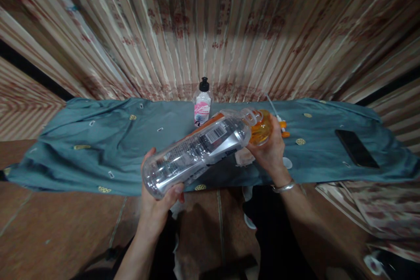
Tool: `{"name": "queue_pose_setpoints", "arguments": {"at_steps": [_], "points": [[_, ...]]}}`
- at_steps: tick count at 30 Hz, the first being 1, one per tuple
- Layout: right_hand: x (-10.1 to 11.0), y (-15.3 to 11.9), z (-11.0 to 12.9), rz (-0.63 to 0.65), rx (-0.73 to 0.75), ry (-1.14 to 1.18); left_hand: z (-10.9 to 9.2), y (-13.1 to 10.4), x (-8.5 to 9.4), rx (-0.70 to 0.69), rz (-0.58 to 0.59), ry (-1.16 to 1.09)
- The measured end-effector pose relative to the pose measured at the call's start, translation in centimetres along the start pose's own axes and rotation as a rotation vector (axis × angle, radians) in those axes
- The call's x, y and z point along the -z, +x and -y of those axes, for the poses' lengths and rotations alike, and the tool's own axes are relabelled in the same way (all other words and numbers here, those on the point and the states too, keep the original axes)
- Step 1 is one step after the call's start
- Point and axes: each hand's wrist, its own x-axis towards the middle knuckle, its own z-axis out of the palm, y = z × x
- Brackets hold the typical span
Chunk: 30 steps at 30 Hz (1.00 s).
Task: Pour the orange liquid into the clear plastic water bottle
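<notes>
My left hand (160,201) is wrapped round the base of a large clear plastic bottle (197,153), which lies tilted in the air with its neck up and to the right. A silvery label with a barcode covers its side. In my right hand (271,151) is a smaller bottle of amber liquid (260,129), its mouth against or very close to the large bottle's neck; whether they touch I cannot tell. Just behind the right hand lies an orange pump head (284,129) with a thin pale tube.
On the green cloth-covered table (114,148), a white-and-pink bottle (202,107) with a black cap stands at the back. A dark phone (356,148) lies at the right. A small white cap (287,163) is near my right wrist. A patterned curtain (197,22) hangs behind.
</notes>
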Motion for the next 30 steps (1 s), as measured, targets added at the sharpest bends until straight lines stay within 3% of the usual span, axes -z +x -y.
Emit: {"name": "queue_pose_setpoints", "arguments": {"at_steps": [6, 12, 18, 23, 30], "points": [[0.2, 0.2, 0.2, 0.019, -0.013, 0.011, -0.9, -0.5, -1.0, 0.015, -0.059, -0.043], [0.3, 0.2, 0.2, 0.037, -0.033, 0.024, -0.6, -0.2, 0.0, 0.020, 0.039, -0.031], [0.2, 0.2, -0.2, 0.014, -0.017, 0.016, -0.9, -0.7, -0.8, 0.036, -0.061, -0.006], [0.2, 0.2, -0.2, 0.014, -0.009, 0.023, -1.3, -1.1, -1.4, 0.063, -0.037, 0.040], [0.2, 0.2, 0.1, 0.010, -0.017, 0.034, -0.9, -0.1, 0.2, 0.025, -0.004, 0.107]]}}
